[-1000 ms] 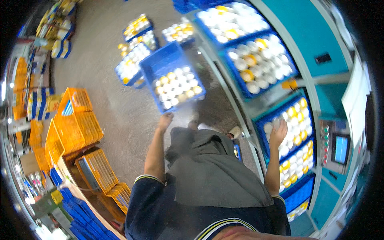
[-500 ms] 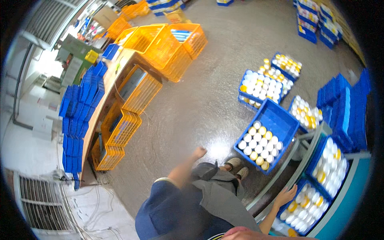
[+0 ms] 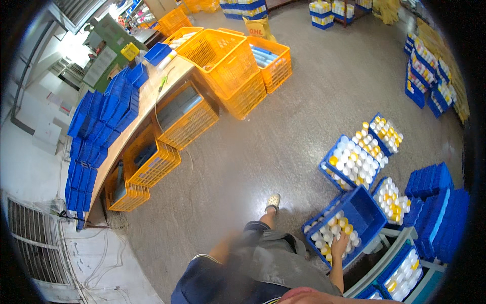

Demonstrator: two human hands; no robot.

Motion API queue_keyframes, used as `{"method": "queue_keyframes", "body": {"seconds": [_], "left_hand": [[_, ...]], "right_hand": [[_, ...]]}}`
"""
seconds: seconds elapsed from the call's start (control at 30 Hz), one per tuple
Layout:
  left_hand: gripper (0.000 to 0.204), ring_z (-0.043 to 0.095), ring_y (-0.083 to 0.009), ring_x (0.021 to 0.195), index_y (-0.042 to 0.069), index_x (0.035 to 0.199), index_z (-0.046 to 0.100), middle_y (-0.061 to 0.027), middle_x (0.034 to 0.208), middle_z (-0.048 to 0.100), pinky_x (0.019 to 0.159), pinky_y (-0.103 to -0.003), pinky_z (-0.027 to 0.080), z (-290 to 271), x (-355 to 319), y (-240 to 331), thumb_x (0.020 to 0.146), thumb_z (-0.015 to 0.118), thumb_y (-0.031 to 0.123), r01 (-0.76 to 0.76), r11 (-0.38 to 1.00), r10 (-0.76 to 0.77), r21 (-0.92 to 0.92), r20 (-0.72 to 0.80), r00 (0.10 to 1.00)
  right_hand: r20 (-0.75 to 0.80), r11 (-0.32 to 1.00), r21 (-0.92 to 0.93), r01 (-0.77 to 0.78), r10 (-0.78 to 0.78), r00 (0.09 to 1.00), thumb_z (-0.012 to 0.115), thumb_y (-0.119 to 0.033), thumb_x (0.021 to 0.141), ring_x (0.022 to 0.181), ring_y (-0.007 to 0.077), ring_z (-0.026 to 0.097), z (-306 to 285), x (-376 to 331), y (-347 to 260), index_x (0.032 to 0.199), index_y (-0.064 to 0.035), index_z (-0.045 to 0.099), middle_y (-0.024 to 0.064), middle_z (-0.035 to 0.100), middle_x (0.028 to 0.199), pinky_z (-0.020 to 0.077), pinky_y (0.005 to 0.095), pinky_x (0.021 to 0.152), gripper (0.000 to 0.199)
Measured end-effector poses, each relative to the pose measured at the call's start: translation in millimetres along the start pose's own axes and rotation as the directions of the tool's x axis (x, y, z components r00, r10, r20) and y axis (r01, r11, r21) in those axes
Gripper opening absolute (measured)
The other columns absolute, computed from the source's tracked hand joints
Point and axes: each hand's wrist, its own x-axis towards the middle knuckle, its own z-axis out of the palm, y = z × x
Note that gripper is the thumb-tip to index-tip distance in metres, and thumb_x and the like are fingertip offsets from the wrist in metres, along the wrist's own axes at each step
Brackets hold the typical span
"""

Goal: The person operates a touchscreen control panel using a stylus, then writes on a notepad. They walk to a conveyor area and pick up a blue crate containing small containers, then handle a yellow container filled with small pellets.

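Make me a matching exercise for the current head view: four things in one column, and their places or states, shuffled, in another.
Things:
1. Right hand
2. Wooden tabletop
3. Shoe
4. Barred grille

Places or states:
A. Set in the pale wall, lower left of the picture
B. Among white and yellow round-topped containers in a blue bin
C. Bearing stacked blue trays
D. Pale, against the grey floor

Pairs: 1-B, 2-C, 3-D, 4-A

A person's right hand (image 3: 339, 245) reaches among white and yellow containers (image 3: 328, 236) inside a blue crate (image 3: 370, 212). To the left, blue trays (image 3: 117, 109) are stacked on a wooden workbench (image 3: 151, 96).
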Motion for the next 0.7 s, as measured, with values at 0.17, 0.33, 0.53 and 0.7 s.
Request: {"method": "queue_keyframes", "body": {"seconds": [0.17, 0.33, 0.53, 0.7], "left_hand": [[0.053, 0.062, -0.0357, 0.125, 0.003, 0.134, 0.065, -0.0211, 0.13, 0.068, 0.107, -0.049, 0.047, -131.7, 106.8, 73.6, 0.098, 0.06, 0.042, -0.13, 0.991, 0.122, -0.042, -0.147, 0.982], [0.051, 0.064, -0.0355, 0.121, 0.001, 0.128, 0.068, -0.0218, 0.128, 0.069, 0.104, -0.049, 0.048, -219.7, 190.8, 147.5, 0.098, 0.06, 0.041, -0.228, 0.934, 0.167, -0.274, -0.226, 0.96], [0.049, 0.069, -0.0325, 0.1, 0.001, 0.119, 0.072, -0.018, 0.104, 0.075, 0.093, -0.048, 0.053, -264.0, 253.2, 168.4, 0.099, 0.057, 0.043, -0.145, 0.962, 0.105, -0.232, -0.177, 0.979], [0.036, 0.068, -0.0292, 0.11, 0.007, 0.128, 0.069, -0.0176, 0.123, 0.071, 0.091, -0.044, 0.056, -289.7, 310.7, 132.7, 0.095, 0.065, 0.021, -0.086, 0.993, 0.09, -0.086, 0.045, 0.995]], "right_hand": [[0.167, 0.96, 0.08, -0.27, 0.254, 0.953, 0.076, -0.025, 0.08, 0.1, 0.0394, 0.068, 84.7, 40.0, -41.9, 0.11, 0.0036, 0.07, 0.0223, 0.073, 0.106, 0.0535, 0.0478, 0.091, 0.042], [0.422, 0.964, -0.073, -0.254, 0.261, 0.868, 0.078, -0.031, 0.079, 0.099, 0.0413, 0.07, 112.1, 83.7, -100.8, 0.106, 0.0009, 0.07, 0.0238, 0.072, 0.102, 0.0545, 0.0473, 0.087, 0.042], [0.508, 0.969, -0.15, -0.196, 0.245, 0.826, 0.073, -0.035, 0.083, 0.104, 0.0409, 0.071, 108.5, 201.4, -153.0, 0.104, 0.0007, 0.074, 0.0249, 0.074, 0.107, 0.0552, 0.0479, 0.088, 0.042], [0.579, 0.974, -0.22, -0.052, 0.173, 0.797, 0.074, -0.037, 0.085, 0.094, 0.0361, 0.072, 147.9, 375.6, -173.1, 0.101, -0.0031, 0.077, 0.0226, 0.075, 0.1, 0.0549, 0.0466, 0.083, 0.038]]}}
